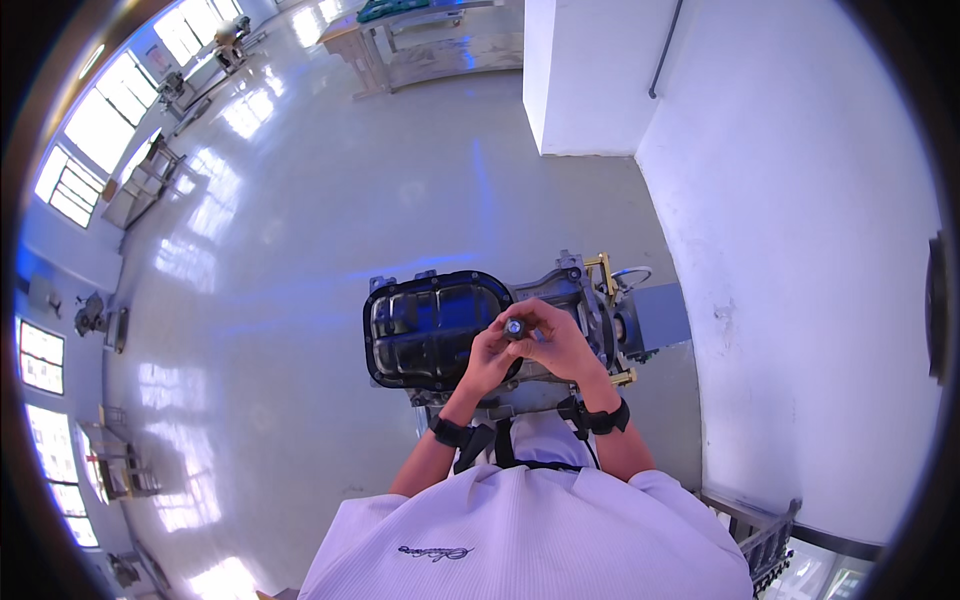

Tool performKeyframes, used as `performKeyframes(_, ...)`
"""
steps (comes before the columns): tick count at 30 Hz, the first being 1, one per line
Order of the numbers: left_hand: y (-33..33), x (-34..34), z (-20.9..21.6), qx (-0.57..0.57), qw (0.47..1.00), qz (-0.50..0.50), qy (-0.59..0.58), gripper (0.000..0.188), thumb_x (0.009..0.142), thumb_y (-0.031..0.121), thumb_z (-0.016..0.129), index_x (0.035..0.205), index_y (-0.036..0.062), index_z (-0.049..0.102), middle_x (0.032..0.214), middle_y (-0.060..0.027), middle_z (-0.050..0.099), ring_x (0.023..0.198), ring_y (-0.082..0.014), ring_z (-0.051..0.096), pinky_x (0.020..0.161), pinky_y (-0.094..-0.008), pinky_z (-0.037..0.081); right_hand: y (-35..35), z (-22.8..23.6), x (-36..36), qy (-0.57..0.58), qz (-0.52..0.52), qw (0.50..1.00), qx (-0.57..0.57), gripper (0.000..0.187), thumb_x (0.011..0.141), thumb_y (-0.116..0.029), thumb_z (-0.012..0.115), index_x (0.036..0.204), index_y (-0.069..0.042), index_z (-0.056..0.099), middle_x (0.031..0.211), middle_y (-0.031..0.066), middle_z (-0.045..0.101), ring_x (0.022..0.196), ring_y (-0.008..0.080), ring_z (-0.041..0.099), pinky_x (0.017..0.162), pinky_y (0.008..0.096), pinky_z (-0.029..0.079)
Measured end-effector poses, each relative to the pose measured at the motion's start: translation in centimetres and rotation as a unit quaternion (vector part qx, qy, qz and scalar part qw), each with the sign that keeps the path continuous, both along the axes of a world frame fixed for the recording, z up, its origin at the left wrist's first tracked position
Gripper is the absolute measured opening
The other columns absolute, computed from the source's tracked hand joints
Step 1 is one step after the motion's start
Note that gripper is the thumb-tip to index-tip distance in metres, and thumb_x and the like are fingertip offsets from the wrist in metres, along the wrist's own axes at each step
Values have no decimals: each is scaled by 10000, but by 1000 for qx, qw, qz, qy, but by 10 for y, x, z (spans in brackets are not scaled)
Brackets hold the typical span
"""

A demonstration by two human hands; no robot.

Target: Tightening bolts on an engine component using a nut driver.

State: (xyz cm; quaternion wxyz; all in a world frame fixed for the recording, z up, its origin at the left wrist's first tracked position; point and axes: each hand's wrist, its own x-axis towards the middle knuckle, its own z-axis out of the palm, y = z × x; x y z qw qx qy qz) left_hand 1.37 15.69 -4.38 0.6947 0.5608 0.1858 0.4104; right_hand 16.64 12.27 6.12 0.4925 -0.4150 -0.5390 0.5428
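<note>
Both hands have a dark tool (515, 328) gripped, its shiny end facing the camera: right hand (560, 345) curled round it, left hand (486, 362) pinching from the other side. It's over the black pan's (430, 330) right edge on the engine (545, 288), can't tell if touching. Forearms angle inward, black wristbands (450, 432) on. Writing-wise, dark cursive on the pale shirt (560, 520).

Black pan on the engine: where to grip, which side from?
Probably the long walls of the black pan, from above and left: it lies left to right, its middle seems raised above the rim, and the hands overlap its right end in this view.
</note>
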Motion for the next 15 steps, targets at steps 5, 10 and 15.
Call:
performKeyframes(5,0,4,1,13,1000,6,0,467,880,249,668,1228,-9,495,1085,-24,580,1011,-108,548,891,-278,455,6,-23,4,186,15,982,-43,454,678,-42,821,1053,-46,564,1011,52,614,933,140,590,826,278,483)
performKeyframes(10,0,1,4,-74,996,-20,-50,485,862,252,695,1224,-6,501,1104,-1,555,1026,-86,520,893,-271,447,9,-33,1,177,20,984,-25,490,673,-36,822,1066,-51,529,1004,53,614,932,136,592,831,279,480)
performKeyframes(15,-1,4,9,-93,994,-9,-48,447,855,235,705,1183,-4,517,1094,-4,557,1013,-90,527,889,-269,447,9,-34,-1,203,19,979,-1,505,704,-74,811,1106,-63,507,1024,61,617,931,147,597,831,290,475)
